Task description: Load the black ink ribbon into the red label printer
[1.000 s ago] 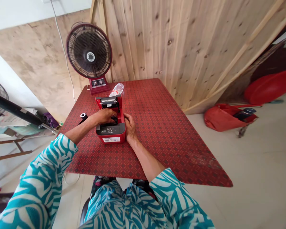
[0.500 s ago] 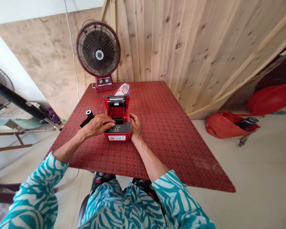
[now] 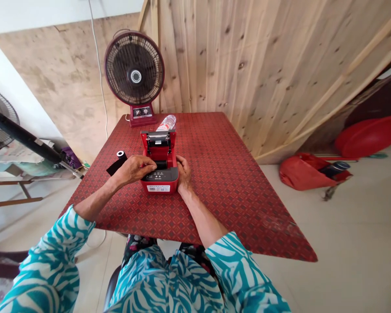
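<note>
A red and black label printer [image 3: 162, 187] stands on the patterned table, its lid [image 3: 159, 140] raised and tilted back. Inside its bay lies a black roll [image 3: 162, 164]. My left hand [image 3: 132, 168] is closed at the printer's left edge, thumb and fingertips together by the front panel and close to the roll. Whether the fingertips also pinch any film there is too small to tell. My right hand [image 3: 183, 173] curls around the printer's right side, some of its fingers hidden. Left of the printer, a small black ribbon roll [image 3: 120, 155] stands with a loose strip trailing from it.
Behind the printer lies a clear plastic bottle [image 3: 167, 123]. A dark red fan [image 3: 135, 74] stands at the back left of the red table [image 3: 221, 191], near a hanging white cable [image 3: 101, 82]. On the floor to the right is a red bag [image 3: 298, 171].
My left hand has come up out of the printer's bay to its left front edge, uncovering the black roll inside. My right hand stays on the right side. The view has shifted slightly.
</note>
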Demonstrator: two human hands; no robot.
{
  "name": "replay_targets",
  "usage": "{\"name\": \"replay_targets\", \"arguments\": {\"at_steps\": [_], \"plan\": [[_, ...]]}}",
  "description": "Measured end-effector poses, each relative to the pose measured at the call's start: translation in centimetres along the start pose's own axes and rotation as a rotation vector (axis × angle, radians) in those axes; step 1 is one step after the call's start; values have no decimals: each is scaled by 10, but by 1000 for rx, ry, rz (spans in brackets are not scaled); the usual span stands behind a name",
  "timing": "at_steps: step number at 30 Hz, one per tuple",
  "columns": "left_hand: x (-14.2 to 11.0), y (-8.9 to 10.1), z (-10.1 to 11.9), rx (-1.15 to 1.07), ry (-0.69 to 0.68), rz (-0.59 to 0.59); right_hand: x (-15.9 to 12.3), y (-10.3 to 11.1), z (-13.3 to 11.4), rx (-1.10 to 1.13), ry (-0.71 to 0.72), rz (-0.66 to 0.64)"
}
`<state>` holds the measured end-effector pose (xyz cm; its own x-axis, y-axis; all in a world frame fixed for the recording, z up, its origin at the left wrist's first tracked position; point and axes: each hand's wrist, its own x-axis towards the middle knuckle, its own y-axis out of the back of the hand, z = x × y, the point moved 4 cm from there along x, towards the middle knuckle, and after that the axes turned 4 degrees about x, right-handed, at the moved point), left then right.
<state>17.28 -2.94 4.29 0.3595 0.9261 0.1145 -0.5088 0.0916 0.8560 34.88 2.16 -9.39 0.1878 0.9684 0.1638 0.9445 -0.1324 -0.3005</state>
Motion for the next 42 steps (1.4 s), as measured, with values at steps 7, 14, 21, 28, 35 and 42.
{"name": "replay_targets", "arguments": {"at_steps": [7, 14, 21, 28, 35, 42], "plan": [[-6, -6, 12, 282, -282, 132, 1, 0, 2, 11, -20, 17], [-24, -7, 20, 480, -514, 354, 2, 2, 5, 39, -15, 8], [-26, -12, 19, 472, -484, 347, 3, 2, 5, 49, -36, 10], [-27, -18, 18, 504, -507, 392, -3, 5, 0, 48, -53, 21], [-31, -20, 23, 485, -507, 400, 21, 2, -5, 92, -192, 57], [-37, -17, 26, 404, -506, 369, 75, -32, -47, 99, -51, -80]]}}
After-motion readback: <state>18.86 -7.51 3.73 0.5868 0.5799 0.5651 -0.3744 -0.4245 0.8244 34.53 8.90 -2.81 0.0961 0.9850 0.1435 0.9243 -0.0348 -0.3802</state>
